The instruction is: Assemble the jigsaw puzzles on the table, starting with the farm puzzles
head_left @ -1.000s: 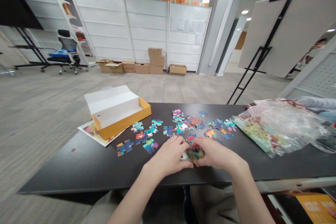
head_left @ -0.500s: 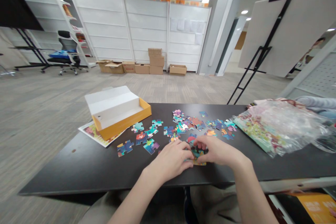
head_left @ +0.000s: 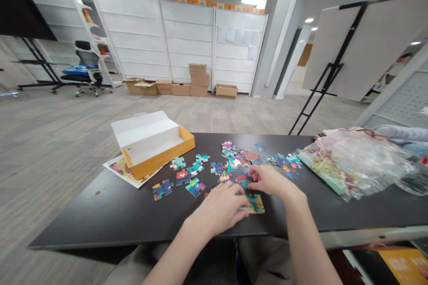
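Observation:
My left hand (head_left: 224, 207) lies palm down on the black table, its fingers spread and resting on the edge of a green and yellow patch of jigsaw puzzle (head_left: 256, 204). Just above it, my right hand (head_left: 269, 181) pinches the right side of a jigsaw piece (head_left: 243, 180) coloured red and teal. Its fingertips are partly hidden behind the hand. Several loose pieces (head_left: 195, 186) are scattered to the left, and a heap of others (head_left: 233, 161) lies beyond my hands. My left hand covers part of what is under it.
An opened yellow box (head_left: 163, 156) with a white inside stands at the back left on a printed sheet (head_left: 117, 171). To the right lies a clear plastic bag (head_left: 371, 156) over a colourful print. The table's front edge (head_left: 133, 244) runs close to my lap.
My right hand has moved up and slightly away from the green and yellow patch, which now shows more. It is now at the red and teal piece. My left hand has hardly moved.

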The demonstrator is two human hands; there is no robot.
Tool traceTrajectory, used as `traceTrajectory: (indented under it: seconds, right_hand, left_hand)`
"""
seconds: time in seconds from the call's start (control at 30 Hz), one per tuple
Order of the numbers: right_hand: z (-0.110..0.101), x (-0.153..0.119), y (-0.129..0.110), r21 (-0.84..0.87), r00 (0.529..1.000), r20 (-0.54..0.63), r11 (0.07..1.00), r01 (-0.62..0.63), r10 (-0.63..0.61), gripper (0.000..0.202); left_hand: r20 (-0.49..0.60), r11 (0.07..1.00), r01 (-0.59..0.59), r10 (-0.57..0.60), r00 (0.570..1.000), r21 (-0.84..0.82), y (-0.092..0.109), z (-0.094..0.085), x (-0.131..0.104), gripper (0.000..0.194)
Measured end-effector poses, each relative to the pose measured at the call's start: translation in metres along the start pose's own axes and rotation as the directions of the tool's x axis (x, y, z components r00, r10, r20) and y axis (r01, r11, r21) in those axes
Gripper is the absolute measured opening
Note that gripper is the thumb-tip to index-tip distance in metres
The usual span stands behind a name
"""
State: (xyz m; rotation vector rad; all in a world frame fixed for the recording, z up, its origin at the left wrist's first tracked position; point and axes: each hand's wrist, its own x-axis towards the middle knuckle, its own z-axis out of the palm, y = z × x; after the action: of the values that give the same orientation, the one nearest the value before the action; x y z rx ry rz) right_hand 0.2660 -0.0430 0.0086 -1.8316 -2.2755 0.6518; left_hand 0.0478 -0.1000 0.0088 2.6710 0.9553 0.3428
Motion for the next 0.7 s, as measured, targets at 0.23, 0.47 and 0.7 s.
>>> traceTrajectory:
  seconds: [0.23,0.47,0.7]
  right_hand:
    - [0.0,0.005,-0.005,-0.036,0.992,-0.1,0.997,0.072,-0.075,0.014]
    - [0.016,0.037,-0.011,-0.095,0.933,-0.29,0.976,0.194,-0.213,0.011]
    - [0.022,0.044,-0.026,-0.13,0.9,-0.273,0.94,0.316,-0.34,0.018]
  left_hand:
    - [-0.166,0.994,0.014,-0.032,0.986,-0.109,-0.019,-0.007,-0.002,0.025]
    - [-0.261,0.937,0.328,-0.29,0.921,0.117,-0.067,-0.017,-0.001,0.025]
    - [-0.214,0.906,0.385,-0.347,0.913,0.174,-0.076,-0.012,0.006,0.022]
